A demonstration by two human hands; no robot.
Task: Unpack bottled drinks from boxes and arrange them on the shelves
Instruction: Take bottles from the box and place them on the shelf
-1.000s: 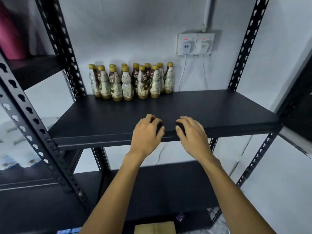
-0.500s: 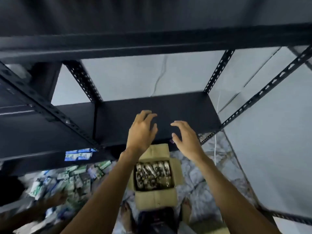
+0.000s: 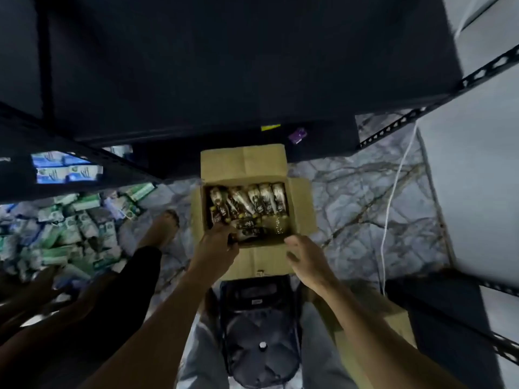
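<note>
An open cardboard box [image 3: 302, 209] stands on the marble floor below the black shelf [image 3: 224, 66]. Several brown-and-cream drink bottles [image 3: 252, 200] lie inside it, one row across the far side and a few more nearer me. My left hand [image 3: 216, 245] reaches into the box's near left corner, its fingertips down on a lying bottle [image 3: 247, 233]; the blur hides whether they grip it. My right hand [image 3: 306, 259] hovers over the near right corner with relaxed fingers, holding nothing.
Another person's bare foot [image 3: 164, 227] and dark-clad leg stand just left of the box. A heap of green and blue cartons [image 3: 70, 234] covers the floor on the left. A white cable [image 3: 393, 197] hangs right. A black bag [image 3: 258, 332] lies below my arms.
My view has tipped from the shelf with standing bottles down to the floor. Both hands dropped from the shelf edge to the box, the left one going into it.
</note>
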